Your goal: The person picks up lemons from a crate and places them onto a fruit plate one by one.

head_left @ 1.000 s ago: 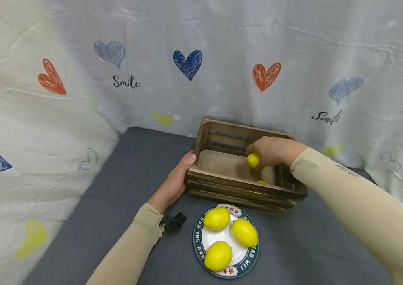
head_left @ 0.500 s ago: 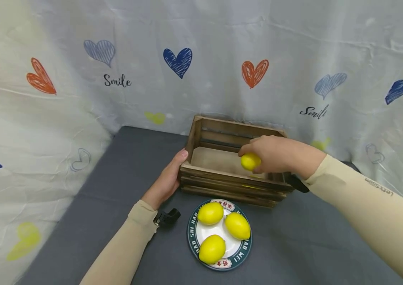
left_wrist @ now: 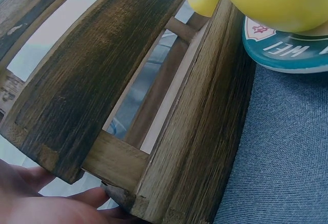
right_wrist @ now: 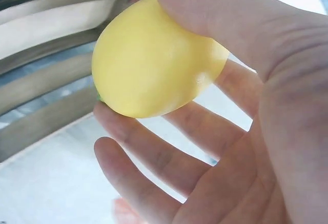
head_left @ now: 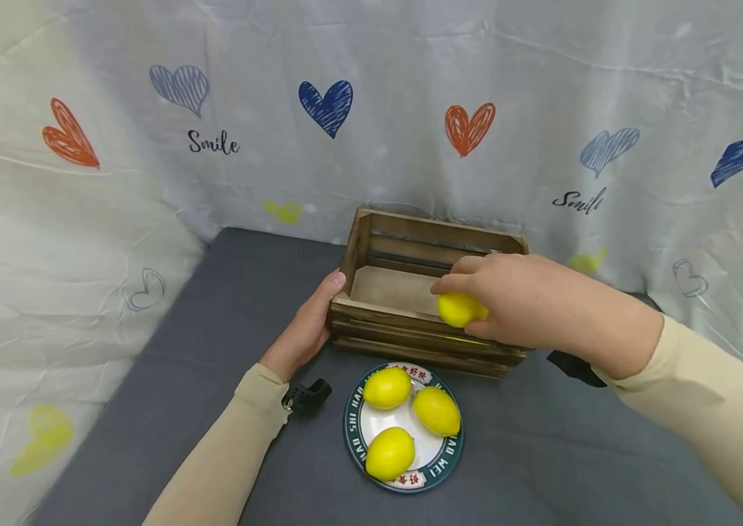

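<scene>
My right hand [head_left: 529,299] pinches a yellow lemon [head_left: 459,310] over the front rim of a slatted wooden crate [head_left: 424,351]. In the right wrist view, the thumb and fingers hold this lemon [right_wrist: 154,65] from opposite sides. My left hand [head_left: 305,329] holds the crate's left end, thumb at the rim; its other fingers are hidden in the head view. The left wrist view shows its fingertips against the crate's end slats [left_wrist: 66,96]. A sliver of yellow shows between the front slats. In front of the crate, a green-rimmed plate [head_left: 446,456] carries three lemons [head_left: 389,453].
A dark grey cloth [head_left: 213,329] covers the table. Behind it and along the left hangs a pale curtain [head_left: 397,146] printed with hearts and lettering. A black wrist strap [head_left: 305,395] is on the left wrist.
My right hand has lifted the lemon from inside the crate toward me, to above its front rim. The left hand keeps its hold on the crate's end. The view has shifted slightly.
</scene>
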Demonstrator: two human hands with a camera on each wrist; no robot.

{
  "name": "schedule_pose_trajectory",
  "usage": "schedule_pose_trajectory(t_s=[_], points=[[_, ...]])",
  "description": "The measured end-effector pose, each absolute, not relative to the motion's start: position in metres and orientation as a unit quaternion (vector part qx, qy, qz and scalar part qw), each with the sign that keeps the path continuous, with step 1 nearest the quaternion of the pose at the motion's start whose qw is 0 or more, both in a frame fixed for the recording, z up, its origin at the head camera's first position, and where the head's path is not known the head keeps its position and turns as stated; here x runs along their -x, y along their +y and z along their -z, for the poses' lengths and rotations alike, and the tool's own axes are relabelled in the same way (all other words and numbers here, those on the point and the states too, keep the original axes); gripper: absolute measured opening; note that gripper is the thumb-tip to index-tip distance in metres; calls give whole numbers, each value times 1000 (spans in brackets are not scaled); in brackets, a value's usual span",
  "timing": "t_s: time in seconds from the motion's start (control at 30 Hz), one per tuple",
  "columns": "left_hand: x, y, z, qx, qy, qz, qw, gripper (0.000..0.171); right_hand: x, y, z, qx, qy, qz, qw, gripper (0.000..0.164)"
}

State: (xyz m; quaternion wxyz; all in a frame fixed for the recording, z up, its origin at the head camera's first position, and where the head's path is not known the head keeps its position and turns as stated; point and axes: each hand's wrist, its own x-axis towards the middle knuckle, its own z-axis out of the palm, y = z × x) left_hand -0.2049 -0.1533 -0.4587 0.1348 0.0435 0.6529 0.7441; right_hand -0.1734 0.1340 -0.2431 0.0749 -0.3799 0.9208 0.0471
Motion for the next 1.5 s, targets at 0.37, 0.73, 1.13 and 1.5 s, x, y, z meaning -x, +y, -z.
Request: schedule_pose_trajectory(t_s=[0.37,0.73,1.13,1.5], points=[[206,-153,458,-39,654,-744,132,87,130,107,240,468,880,-71,20,56],[207,-156,459,-42,650,-747,136,88,114,78,277,513,852,-56,84,53],[209,-155,459,-40,651,-745,141,88,114,54,354,498,851,-75,149,43],[210,-155,461,-39,647,-749,137,87,118,46,370,477,864,-78,141,45]])
